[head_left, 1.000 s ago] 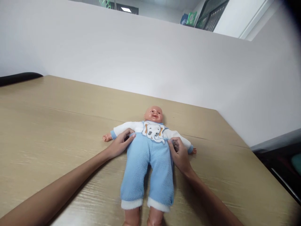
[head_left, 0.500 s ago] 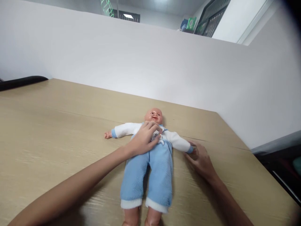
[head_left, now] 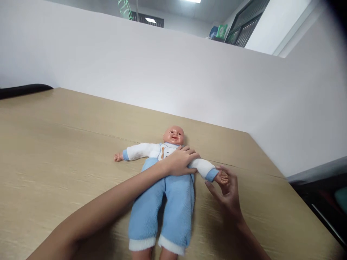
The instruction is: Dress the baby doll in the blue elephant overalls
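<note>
A baby doll (head_left: 173, 134) lies on its back on the wooden table (head_left: 54, 144), dressed in a white top and light blue fleece trousers (head_left: 165, 209). My left hand (head_left: 180, 160) reaches across the doll's chest and grips the upper part of its right-side sleeve. My right hand (head_left: 226, 187) pinches the doll's small hand at the blue cuff of that sleeve. The doll's other arm (head_left: 134, 152) lies stretched out to the left, untouched.
A white partition wall (head_left: 162, 72) runs along the table's far edge and right side. A dark curved object (head_left: 24, 89) sits at the far left table edge. The table's right edge drops off towards dark furniture (head_left: 325, 202).
My left hand moved from the doll's chest across to its right-side upper sleeve. My right hand closed its fingers on the doll's hand. The doll has shifted a little leftwards in view.
</note>
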